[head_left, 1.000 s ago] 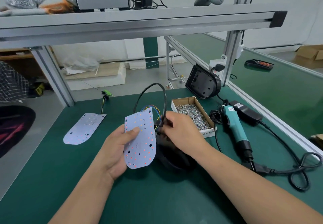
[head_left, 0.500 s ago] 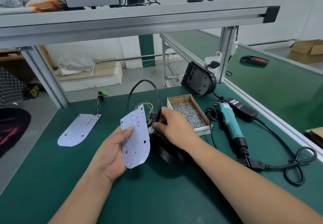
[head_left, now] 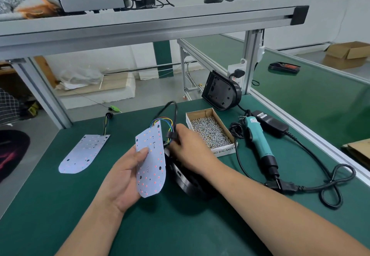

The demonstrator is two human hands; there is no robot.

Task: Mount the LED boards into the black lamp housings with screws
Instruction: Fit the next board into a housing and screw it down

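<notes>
Turned since a second ago, the white round-ended LED board (head_left: 151, 161) now shows a narrower face. It stands nearly upright in the left hand (head_left: 124, 177), with the thumb on its dotted front and the fingers behind. The right hand (head_left: 190, 149) has slid a little nearer; its fingers curl round the black cable (head_left: 176, 111) where the coloured wires (head_left: 162, 119) leave the board's far edge. Under that hand a black lamp housing (head_left: 186, 181) lies on the green tabletop (head_left: 180, 225), just right of the held board. A second white LED board (head_left: 85, 153) lies flat to the left, well apart. To the right sits an open cardboard box (head_left: 223, 151) of small silver screws (head_left: 210, 133), and beyond it a teal electric screwdriver (head_left: 258, 137). A second black housing (head_left: 221, 91) leans at the far edge.
</notes>
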